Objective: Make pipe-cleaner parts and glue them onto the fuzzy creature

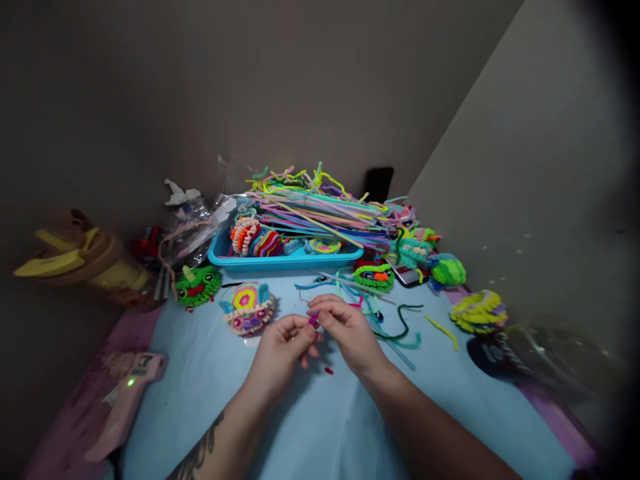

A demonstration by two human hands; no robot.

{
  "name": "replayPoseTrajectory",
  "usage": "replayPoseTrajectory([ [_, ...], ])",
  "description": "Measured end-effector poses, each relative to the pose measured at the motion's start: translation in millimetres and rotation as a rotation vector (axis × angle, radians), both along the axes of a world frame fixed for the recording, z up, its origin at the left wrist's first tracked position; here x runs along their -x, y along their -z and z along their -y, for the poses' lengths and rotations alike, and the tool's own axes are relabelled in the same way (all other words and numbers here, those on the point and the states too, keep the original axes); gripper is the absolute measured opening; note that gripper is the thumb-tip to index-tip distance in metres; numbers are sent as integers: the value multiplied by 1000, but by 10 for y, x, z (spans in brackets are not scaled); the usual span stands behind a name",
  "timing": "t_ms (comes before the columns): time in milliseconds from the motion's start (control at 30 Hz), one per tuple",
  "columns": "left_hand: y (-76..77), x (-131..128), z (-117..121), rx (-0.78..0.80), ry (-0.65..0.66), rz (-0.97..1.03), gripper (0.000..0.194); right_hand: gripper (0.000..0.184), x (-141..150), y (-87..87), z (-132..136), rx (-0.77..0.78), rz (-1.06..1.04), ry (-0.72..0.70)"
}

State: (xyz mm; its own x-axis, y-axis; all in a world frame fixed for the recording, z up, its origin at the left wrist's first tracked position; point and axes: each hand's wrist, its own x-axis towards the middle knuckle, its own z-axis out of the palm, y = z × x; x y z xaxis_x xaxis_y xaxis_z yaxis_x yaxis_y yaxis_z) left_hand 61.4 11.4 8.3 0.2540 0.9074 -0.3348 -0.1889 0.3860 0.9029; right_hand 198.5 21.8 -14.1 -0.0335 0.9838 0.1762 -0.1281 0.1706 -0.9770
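Observation:
My left hand [285,345] and my right hand [353,335] meet above the blue cloth. Between their fingertips is a small purple-magenta piece [314,319], perhaps bent pipe cleaner; its exact shape is too small to make out. Both hands pinch it, thumbs against forefingers. Just left of my left hand sits a round pipe-cleaner creature [248,309] with a cream edge, blue ears and a pink and yellow top. A tiny red scrap [329,371] lies on the cloth below my hands. Loose teal pipe cleaners [395,343] lie right of my right hand.
A blue tray [285,262] heaped with pipe cleaners [325,210] stands behind. Green creatures [197,288] and a yellow one [479,311] lie around. A pink glue gun [130,400] with a lit green light rests at left. A phone [379,183] leans against the wall.

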Motion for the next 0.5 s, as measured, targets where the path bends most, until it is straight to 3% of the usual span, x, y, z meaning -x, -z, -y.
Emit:
replayPoseTrajectory([
  [167, -20, -6, 19, 93, 55, 128, 30, 11, -23, 6, -13, 35, -49, -34],
  [367, -3, 14, 34, 129, 95, 236, 27, 22, 9, -85, 4, 176, -195, -102],
  [500, 15, 17, 44, 164, 162, 295, 26, 20, 25, -97, 19, 249, -302, -120],
])
